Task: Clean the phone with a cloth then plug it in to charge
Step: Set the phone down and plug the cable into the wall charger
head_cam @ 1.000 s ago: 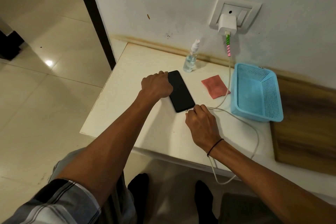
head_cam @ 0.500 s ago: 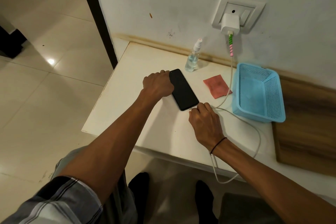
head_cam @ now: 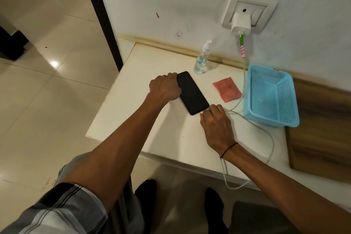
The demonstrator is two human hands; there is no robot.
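Your white bench (head_cam: 117, 119) carries a black phone (head_cam: 192, 93) lying flat, a clear spray bottle (head_cam: 201, 59) upright by the wall, a pink cloth (head_cam: 227, 89) just beside a blue mesh basket (head_cam: 284, 100), and a white cable (head_cam: 266, 133) looping over the front edge.

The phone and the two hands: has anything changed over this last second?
Hardly anything. The left hand still holds the phone by its far left edge, and the right hand still pinches the cable end at its near end. The pink cloth, spray bottle and blue basket have not moved.
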